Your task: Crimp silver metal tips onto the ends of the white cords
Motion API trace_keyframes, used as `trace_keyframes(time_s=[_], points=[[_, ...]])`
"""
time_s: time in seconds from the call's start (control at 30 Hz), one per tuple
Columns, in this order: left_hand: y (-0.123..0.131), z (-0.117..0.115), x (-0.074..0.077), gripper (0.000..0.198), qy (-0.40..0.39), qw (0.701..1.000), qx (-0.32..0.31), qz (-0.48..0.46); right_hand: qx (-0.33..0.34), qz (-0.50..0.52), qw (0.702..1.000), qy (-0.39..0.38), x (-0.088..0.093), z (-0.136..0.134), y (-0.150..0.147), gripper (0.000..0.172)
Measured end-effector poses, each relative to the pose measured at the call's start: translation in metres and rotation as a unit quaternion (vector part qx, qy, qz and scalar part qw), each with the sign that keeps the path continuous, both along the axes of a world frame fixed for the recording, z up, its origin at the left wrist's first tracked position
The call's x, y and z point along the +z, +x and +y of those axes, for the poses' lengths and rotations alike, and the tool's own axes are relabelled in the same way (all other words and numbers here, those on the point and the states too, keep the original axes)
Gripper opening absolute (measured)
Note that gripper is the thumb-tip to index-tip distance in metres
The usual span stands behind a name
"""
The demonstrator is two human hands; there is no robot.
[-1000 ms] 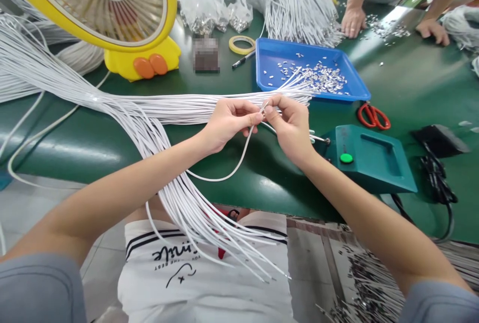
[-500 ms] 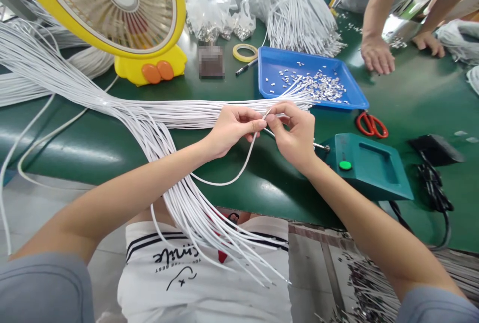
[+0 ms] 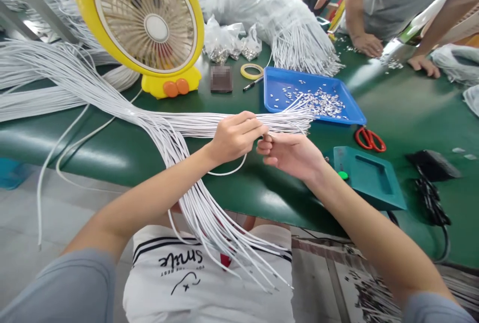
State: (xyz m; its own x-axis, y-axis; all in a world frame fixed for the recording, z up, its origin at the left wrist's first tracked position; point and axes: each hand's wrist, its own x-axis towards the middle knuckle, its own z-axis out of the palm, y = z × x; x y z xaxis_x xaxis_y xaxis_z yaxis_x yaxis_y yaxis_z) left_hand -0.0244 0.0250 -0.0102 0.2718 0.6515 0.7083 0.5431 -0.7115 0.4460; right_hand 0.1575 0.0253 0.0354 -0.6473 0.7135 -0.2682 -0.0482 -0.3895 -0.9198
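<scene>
My left hand (image 3: 236, 136) is closed in a pinch on a white cable (image 3: 232, 171), whose loop hangs below it. Facing it, my right hand (image 3: 290, 153) has its fingers curled, the fingertips meeting the left ones at something small I cannot make out. Behind both hands a bundle of white cables (image 3: 179, 122) lies across the green table, its ends reaching the blue tray (image 3: 267, 88). Small metal pieces (image 3: 324, 103) are scattered in that tray. A second branch of cables (image 3: 202, 208) hangs over the table edge onto my lap.
Right of my hands are a green device (image 3: 368, 176), red-handled scissors (image 3: 370, 139) and a black adapter (image 3: 434, 164). A yellow fan (image 3: 172, 83), tape roll (image 3: 252, 71) and bagged cables (image 3: 262, 9) stand behind. Another person's hands (image 3: 368, 44) rest at the far right.
The camera view has shifted, with more background showing. My right hand has turned, its palm side now visible, and my left hand has turned back-up. The other person's hand has moved back.
</scene>
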Motion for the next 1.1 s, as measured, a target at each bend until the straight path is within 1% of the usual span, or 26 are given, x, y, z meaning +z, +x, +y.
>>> trace_keyframes(time_s=[0.03, 0.07, 0.1, 0.13, 0.17, 0.2, 0.23, 0.27, 0.3, 0.33, 0.4, 0.47, 0.5, 0.57, 0.6, 0.67, 0.77, 0.83, 0.87, 0.9, 0.93, 0.97, 1.0, 1.03, 1.07, 1.1], points=[[0.002, -0.001, 0.001, 0.016, -0.007, 1.0, -0.003, -0.026, 0.0, 0.01, 1.0, -0.02, 0.001, 0.0, 0.0, 0.014], [0.005, -0.002, 0.004, 0.013, -0.029, 0.998, -0.005, -0.062, -0.015, 0.006, 1.0, -0.014, 0.002, 0.0, 0.0, 0.015], [0.008, -0.003, 0.006, 0.011, -0.07, 0.992, -0.009, -0.108, -0.049, -0.01, 0.999, 0.014, 0.001, 0.0, 0.001, 0.017], [0.012, -0.004, 0.009, 0.01, -0.133, 0.978, -0.02, -0.161, -0.097, -0.034, 0.993, 0.066, 0.0, 0.001, 0.001, 0.017], [0.014, -0.005, 0.013, 0.012, -0.209, 0.953, -0.037, -0.218, -0.153, -0.066, 0.976, 0.139, -0.003, 0.003, 0.002, 0.015], [0.016, -0.005, 0.016, 0.015, -0.288, 0.916, -0.062, -0.272, -0.206, -0.102, 0.946, 0.229, -0.005, 0.005, 0.003, 0.014], [0.017, -0.006, 0.018, 0.018, -0.358, 0.872, -0.09, -0.32, -0.244, -0.141, 0.902, 0.327, -0.008, 0.007, 0.005, 0.016], [0.017, -0.006, 0.021, 0.022, -0.414, 0.829, -0.118, -0.357, -0.263, -0.181, 0.849, 0.422, -0.011, 0.009, 0.006, 0.02], [0.016, -0.005, 0.022, 0.025, -0.454, 0.792, -0.142, -0.382, -0.263, -0.219, 0.792, 0.505, -0.013, 0.011, 0.008, 0.026], [0.015, -0.005, 0.023, 0.028, -0.48, 0.764, -0.16, -0.4, -0.249, -0.254, 0.739, 0.572, -0.015, 0.012, 0.009, 0.029], [0.013, -0.003, 0.022, 0.027, -0.511, 0.726, -0.185, -0.422, -0.219, -0.303, 0.649, 0.663, -0.017, 0.013, 0.01, 0.03], [0.012, 0.0, 0.02, 0.022, -0.528, 0.694, -0.199, -0.446, -0.203, -0.332, 0.575, 0.719, -0.018, 0.012, 0.011, 0.024], [0.012, 0.001, 0.019, 0.017, -0.537, 0.678, -0.201, -0.46, -0.197, -0.345, 0.544, 0.739, -0.018, 0.012, 0.01, 0.022], [0.013, 0.003, 0.017, 0.008, -0.561, 0.646, -0.196, -0.479, -0.189, -0.368, 0.494, 0.764, -0.018, 0.01, 0.009, 0.019], [0.014, 0.004, 0.017, 0.007, -0.575, 0.631, -0.191, -0.484, -0.187, -0.376, 0.476, 0.772, -0.018, 0.01, 0.009, 0.018], [0.014, 0.005, 0.016, 0.01, -0.599, 0.609, -0.184, -0.486, -0.186, -0.379, 0.452, 0.786, -0.02, 0.01, 0.009, 0.016], [0.014, 0.005, 0.015, 0.01, -0.605, 0.604, -0.192, -0.482, -0.187, -0.358, 0.433, 0.806, -0.023, 0.011, 0.01, 0.013], [0.014, 0.004, 0.014, 0.007, -0.604, 0.611, -0.2, -0.471, -0.183, -0.344, 0.44, 0.809, -0.024, 0.011, 0.01, 0.015], [0.014, 0.004, 0.014, 0.006, -0.608, 0.615, -0.205, -0.459, -0.181, -0.34, 0.455, 0.803, -0.024, 0.01, 0.009, 0.016], [0.015, 0.003, 0.013, 0.007, -0.61, 0.625, -0.211, -0.439, -0.18, -0.338, 0.484, 0.787, -0.023, 0.01, 0.009, 0.017], [0.015, 0.003, 0.011, 0.01, -0.604, 0.648, -0.216, -0.411, -0.181, -0.337, 0.526, 0.76, -0.022, 0.008, 0.007, 0.017], [0.016, 0.003, 0.01, 0.013, -0.579, 0.692, -0.212, -0.374, -0.184, -0.333, 0.585, 0.716, -0.021, 0.007, 0.006, 0.017], [0.016, 0.002, 0.007, 0.014, -0.527, 0.759, -0.191, -0.33, -0.187, -0.323, 0.66, 0.652, -0.019, 0.006, 0.005, 0.016], [0.015, 0.002, 0.005, 0.015, -0.443, 0.838, -0.156, -0.277, -0.184, -0.301, 0.745, 0.566, -0.016, 0.006, 0.004, 0.015], [0.014, 0.002, 0.003, 0.013, -0.331, 0.912, -0.111, -0.215, -0.172, -0.265, 0.83, 0.459, -0.013, 0.005, 0.003, 0.014], [0.012, 0.002, 0.0, 0.012, -0.205, 0.965, -0.067, -0.149, -0.149, -0.216, 0.903, 0.34, -0.009, 0.005, 0.003, 0.014]])
